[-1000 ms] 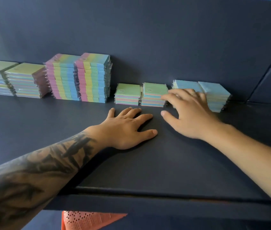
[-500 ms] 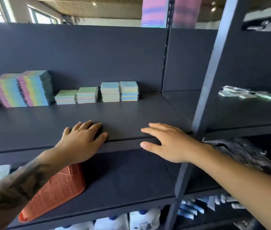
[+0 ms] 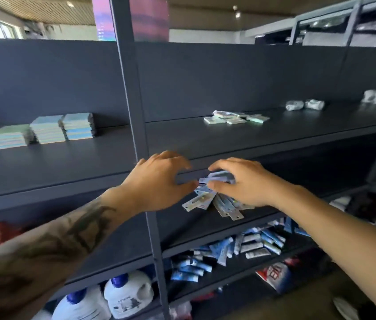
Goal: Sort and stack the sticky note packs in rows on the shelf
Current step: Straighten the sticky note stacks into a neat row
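Beside stacked sticky note packs (image 3: pixel 62 128), long axes level.

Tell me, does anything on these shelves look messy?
Yes. The loose packs on the upper right shelf lie scattered, not stacked like the neat stacks at left. Flat packets under the right hand fan out untidily too.

Bare forearms (left forearm (image 3: pixel 67 239) tattooed)

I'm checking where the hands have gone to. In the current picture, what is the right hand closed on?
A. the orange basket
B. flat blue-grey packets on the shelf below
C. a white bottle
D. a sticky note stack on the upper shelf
B: the right hand curls round flat blue-grey packets on the lower shelf, beside the left hand.
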The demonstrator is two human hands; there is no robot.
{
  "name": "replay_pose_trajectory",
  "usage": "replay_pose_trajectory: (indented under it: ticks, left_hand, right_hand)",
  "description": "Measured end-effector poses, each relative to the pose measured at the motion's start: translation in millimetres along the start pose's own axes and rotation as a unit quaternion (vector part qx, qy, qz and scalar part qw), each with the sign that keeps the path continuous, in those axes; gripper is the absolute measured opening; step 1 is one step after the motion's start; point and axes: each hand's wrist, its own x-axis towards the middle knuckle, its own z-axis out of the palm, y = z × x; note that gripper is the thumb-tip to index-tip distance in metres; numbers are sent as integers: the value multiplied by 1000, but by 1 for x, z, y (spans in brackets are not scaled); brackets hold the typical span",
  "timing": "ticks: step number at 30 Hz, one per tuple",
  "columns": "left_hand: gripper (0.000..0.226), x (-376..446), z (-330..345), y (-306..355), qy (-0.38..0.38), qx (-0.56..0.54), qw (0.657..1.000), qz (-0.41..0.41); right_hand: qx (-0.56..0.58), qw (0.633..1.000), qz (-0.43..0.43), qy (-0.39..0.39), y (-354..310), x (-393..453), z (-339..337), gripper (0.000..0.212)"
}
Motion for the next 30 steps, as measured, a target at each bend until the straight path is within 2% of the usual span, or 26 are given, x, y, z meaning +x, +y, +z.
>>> replay_pose_trajectory:
  ticks: [4,14,16,19,26,30]
  left_hand:
    - [52,82,13,39,-26,-9,999,20]
    - [58,297,66,59,-56,-47,997,4]
    - [63,334,75,52,-52,-43,998,4]
    - [53,379,88,42,-37,-42,998,-13]
    - [61,456,115,21,-8,-27,999,-45]
    - [68,486,119,19,48,-29,996,-70]
  right_hand:
    - [-22,998,36,49,53,7,-16,50]
    - [-76,990,104,60,180,85,-76,42]
    - [-86,988,115,56,201,110,-86,42]
    - [-88,987,121,65,230,148,-90,43]
    - [-84,984,139,78,285,228,-87,44]
    - [-103,981,141,81,315,269,-86,49]
